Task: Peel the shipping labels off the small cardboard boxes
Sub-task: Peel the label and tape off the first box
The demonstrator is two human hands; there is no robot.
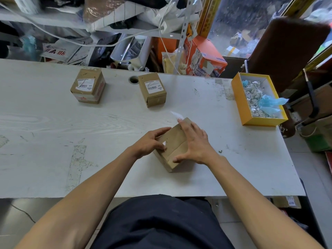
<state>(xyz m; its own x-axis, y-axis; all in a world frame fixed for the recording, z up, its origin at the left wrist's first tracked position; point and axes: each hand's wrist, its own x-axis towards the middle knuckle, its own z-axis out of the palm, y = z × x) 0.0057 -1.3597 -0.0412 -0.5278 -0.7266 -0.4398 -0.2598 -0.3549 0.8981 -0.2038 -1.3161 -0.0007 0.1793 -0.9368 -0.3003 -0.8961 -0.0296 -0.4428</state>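
A small cardboard box (175,142) lies tilted on the white table (53,126) in front of me. My left hand (150,142) presses its left side, fingertips near a small white label scrap (164,143) on top. My right hand (195,141) spans the box's right side, thumb on the near edge, fingers at the far corner. A blurred white strip of label (177,115) sticks out just beyond those fingertips. Two more boxes stand farther back, one at the left (88,86) and one in the middle (152,89), each with a white shipping label on top.
A yellow open box (258,99) at the table's right edge holds crumpled label scraps and blue plastic. A round cable hole (133,80) sits beside the middle box. Cluttered shelves, bags and an orange carton lie behind the table; a dark chair back stands at the right.
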